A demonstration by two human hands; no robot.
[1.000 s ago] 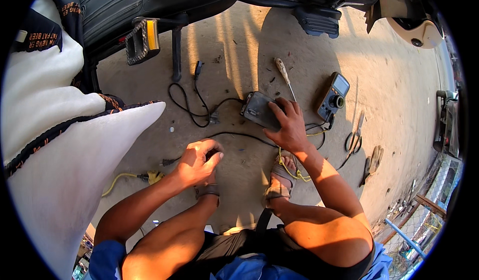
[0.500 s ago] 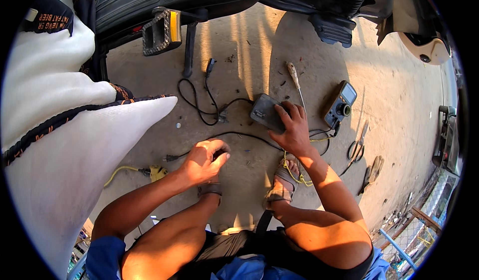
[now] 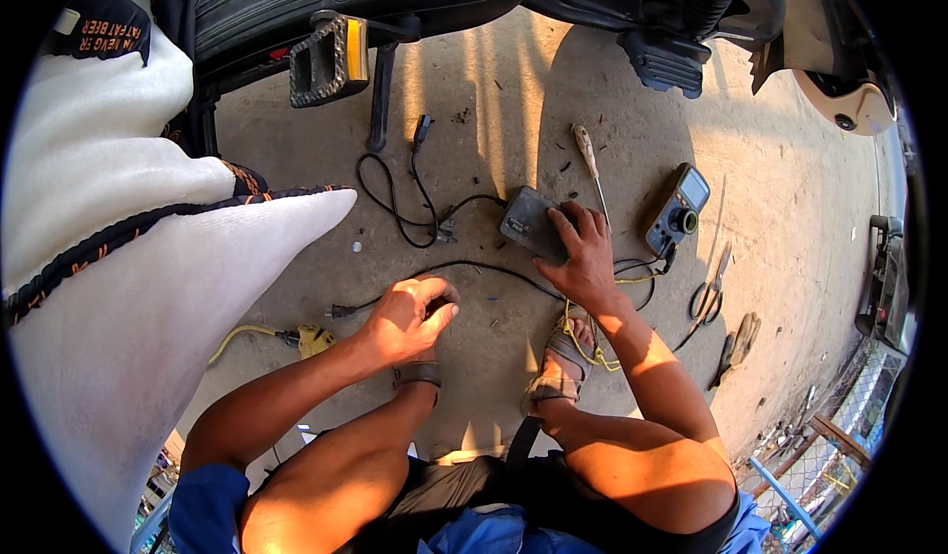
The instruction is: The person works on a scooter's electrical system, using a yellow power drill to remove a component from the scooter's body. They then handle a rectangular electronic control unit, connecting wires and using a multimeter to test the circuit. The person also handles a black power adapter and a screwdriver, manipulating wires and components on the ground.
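On the concrete, our right hand (image 3: 583, 253) lies flat on the grey box (image 3: 528, 223); left hand (image 3: 407, 315) curls around the black cable (image 3: 474, 268). Best keep the box pinned.

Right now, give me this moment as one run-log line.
left hand: closed around black cable | right hand: resting on dark grey box | nearby: multimeter, screwdriver, pliers on concrete floor

The right hand (image 3: 585, 258) lay on a flat box (image 3: 533, 224), a screwdriver (image 3: 590, 159) just beyond it and a multimeter (image 3: 677, 210) to its right. The left hand (image 3: 407, 315) sat left of that grip, over a cable (image 3: 474, 270) on the ground.
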